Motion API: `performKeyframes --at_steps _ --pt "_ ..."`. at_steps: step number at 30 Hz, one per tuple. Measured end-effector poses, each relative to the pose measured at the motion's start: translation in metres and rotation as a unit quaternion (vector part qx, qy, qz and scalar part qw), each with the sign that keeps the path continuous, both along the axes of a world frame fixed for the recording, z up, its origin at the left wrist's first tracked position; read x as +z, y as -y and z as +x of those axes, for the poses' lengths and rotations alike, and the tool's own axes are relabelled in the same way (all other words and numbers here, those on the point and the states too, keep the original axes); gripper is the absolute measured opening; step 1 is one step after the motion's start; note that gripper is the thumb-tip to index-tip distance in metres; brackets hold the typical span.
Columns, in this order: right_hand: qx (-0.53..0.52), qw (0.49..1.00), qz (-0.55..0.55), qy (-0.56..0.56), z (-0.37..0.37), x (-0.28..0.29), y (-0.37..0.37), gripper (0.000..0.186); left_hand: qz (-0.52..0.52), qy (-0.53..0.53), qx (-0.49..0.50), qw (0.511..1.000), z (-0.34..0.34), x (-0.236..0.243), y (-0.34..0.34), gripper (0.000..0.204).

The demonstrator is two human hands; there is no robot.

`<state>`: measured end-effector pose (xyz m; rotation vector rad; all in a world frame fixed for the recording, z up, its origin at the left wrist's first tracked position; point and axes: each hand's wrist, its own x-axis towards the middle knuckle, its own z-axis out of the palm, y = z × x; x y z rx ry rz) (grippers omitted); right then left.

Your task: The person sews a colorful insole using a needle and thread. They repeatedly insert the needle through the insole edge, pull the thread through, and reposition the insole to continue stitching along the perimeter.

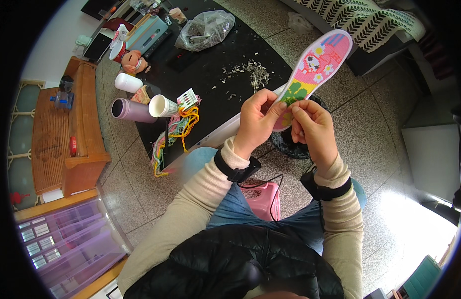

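An embroidered insole [320, 60], pink with a stitched cartoon figure, white flowers and a green patch, is held up in front of me, its broad end pointing to the far right. My left hand [260, 117] grips its left edge, thumb on the stitched face and fingers behind. Over the green and yellow stitching, my right hand [312, 124] has thumb and forefinger pinched together with the other fingers curled. Whatever is in that pinch is too small to make out. The narrow end of the insole is partly hidden behind my hands.
Colourful thread skeins [178, 127] lie on the black table [210, 79] beside a paper cup [163, 106] and a purple tumbler [133, 110]. Scattered husks [255, 74] and a plastic bag [205, 31] are farther back. A black-lined bin [289, 145] stands under my hands, a pink stool [263, 199] between my legs.
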<state>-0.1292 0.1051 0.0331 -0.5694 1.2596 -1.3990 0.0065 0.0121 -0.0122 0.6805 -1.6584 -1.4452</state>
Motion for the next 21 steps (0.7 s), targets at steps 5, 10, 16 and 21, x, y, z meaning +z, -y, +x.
performKeyframes --at_steps 5,10,16,21 --pt "0.013 1.0 0.007 0.025 -0.006 -0.005 -0.002 0.017 -0.32 0.07 0.068 0.942 -0.002 0.006 0.004 0.01" --pt "-0.005 0.987 0.013 0.16 -0.015 -0.017 -0.001 0.017 -0.352 0.052 0.057 0.933 -0.007 0.004 0.005 0.009" --pt "-0.019 0.998 0.004 0.063 -0.041 -0.037 0.003 0.015 0.006 -0.071 -0.042 0.997 -0.001 -0.005 0.007 0.016" --pt "0.016 0.97 -0.076 0.23 -0.023 -0.07 -0.001 0.026 0.073 -0.06 -0.155 0.983 0.001 -0.005 -0.001 0.027"
